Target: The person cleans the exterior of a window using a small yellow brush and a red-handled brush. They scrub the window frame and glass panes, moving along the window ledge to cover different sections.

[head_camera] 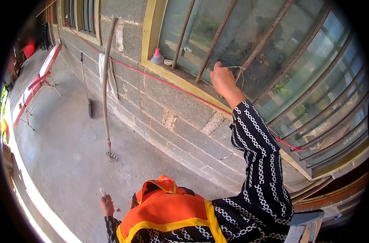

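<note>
My right hand (223, 78) is raised to the barred window, its fingers curled at a thin pale string (240, 70). The string is looped around a rusty metal window bar (265, 36) and stretches from there to my fingers; the fingertips are partly hidden. Down at the lower left, my left hand (106, 204) is closed around a small whitish, partly clear object (102, 192). Its kind is too small to tell, and a pinkish end shows below the hand. An orange apron (172, 209) with yellow trim covers my front.
A red cord (172, 85) runs along the block wall, with cloths (111, 82) hanging on it. A long-handled rake (105, 76) and a thin-handled tool (86, 85) lean there. A pink folding lounge chair (40, 79) stands far left. A pink-topped suction cup (157, 57) sits on the sill.
</note>
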A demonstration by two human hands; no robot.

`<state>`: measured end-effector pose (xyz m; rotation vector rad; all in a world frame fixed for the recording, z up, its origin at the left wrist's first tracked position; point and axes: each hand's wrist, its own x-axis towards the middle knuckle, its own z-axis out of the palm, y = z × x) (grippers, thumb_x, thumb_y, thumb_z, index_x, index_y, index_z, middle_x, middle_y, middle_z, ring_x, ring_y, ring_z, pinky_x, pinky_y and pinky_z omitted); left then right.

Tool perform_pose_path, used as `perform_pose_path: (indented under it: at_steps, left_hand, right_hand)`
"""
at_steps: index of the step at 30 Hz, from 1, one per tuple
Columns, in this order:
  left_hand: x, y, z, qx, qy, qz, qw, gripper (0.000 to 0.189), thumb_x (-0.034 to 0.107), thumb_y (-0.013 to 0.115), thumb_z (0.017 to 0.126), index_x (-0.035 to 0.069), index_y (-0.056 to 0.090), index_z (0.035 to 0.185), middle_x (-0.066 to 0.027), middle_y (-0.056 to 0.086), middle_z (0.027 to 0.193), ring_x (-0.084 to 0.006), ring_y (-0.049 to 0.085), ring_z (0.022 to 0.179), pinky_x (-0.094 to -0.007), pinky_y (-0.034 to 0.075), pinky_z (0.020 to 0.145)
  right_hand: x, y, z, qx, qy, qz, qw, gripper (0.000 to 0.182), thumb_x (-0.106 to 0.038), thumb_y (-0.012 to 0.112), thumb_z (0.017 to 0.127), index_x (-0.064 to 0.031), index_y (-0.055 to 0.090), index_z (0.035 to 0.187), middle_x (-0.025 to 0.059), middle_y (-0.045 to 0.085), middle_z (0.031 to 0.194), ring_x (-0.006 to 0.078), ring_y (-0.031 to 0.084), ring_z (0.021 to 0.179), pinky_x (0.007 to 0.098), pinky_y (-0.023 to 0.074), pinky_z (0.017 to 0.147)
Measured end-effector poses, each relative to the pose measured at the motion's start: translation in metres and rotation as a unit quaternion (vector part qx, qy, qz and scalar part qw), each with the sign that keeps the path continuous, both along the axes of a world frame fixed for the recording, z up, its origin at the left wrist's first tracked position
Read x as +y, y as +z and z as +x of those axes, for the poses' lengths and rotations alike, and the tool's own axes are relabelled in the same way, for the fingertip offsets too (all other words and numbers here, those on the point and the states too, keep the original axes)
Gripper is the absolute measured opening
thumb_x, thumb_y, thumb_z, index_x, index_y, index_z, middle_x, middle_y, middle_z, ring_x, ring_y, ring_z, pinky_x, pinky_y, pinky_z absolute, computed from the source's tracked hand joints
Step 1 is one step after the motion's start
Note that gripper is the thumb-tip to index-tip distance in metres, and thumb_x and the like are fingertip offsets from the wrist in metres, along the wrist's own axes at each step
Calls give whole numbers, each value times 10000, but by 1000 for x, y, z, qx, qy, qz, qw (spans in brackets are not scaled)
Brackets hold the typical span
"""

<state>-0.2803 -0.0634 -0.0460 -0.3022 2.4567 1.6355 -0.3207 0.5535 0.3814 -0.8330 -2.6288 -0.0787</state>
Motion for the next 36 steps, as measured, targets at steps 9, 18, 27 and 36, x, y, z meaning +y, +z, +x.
perform_pose_path:
  at_steps: [9, 18, 27, 36]
  left_hand:
    - [-7, -3, -2, -20, -19, -20, 999, 143, 174, 537, 859, 33, 522, 834, -12, 522, 642, -109, 504, 530, -279, 414, 480]
    - [-10, -14, 2, -11, -1, -11, 1000, 159, 185, 544, 849, 30, 523, 814, -21, 532, 638, -119, 510, 528, -290, 418, 480]
    - [-5, -5, 1, -16, 0, -23, 1000, 154, 179, 537, 844, 30, 512, 813, -30, 535, 644, -117, 516, 535, -280, 423, 482]
    - [-2, 0, 4, -13, -4, -23, 1000, 136, 172, 536, 846, 39, 512, 839, -23, 523, 636, -117, 504, 524, -282, 417, 475]
  right_hand:
    - [-1, -1, -5, -2, 40, 40, 998, 220, -99, 470, 854, 89, 482, 969, 320, 618, 844, 463, 616, 822, 492, 508, 750]
    - [27, 2, -13, 105, 71, 97, 987, 202, -158, 464, 877, 29, 534, 907, 212, 638, 692, 338, 647, 574, 413, 526, 593]
    - [-2, 15, -9, 177, 89, -179, 964, 213, -174, 442, 890, 14, 531, 936, 219, 643, 710, 377, 646, 635, 428, 525, 694]
    - [-10, -6, -14, 194, 172, -313, 914, 238, -191, 469, 912, 16, 584, 925, 157, 637, 694, 231, 650, 595, 358, 504, 616]
